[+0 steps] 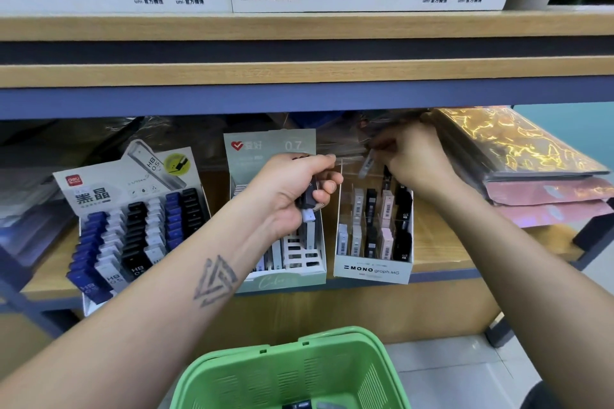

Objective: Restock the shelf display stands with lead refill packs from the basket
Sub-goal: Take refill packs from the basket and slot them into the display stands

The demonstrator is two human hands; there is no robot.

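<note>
Head view: glossy folders (518, 149) beside MONO stand (373, 267).

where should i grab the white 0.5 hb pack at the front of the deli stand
Pinch the white pack by its top end, coming from above and in front: the packs stand tilted in tight rows in the Deli stand, so only that end is free.

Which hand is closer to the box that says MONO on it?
Right. The right hand reaches over the back of the MONO box, pinching a small pack above its slots. The left hand holds packs over the green 0.7 stand beside it.
</note>
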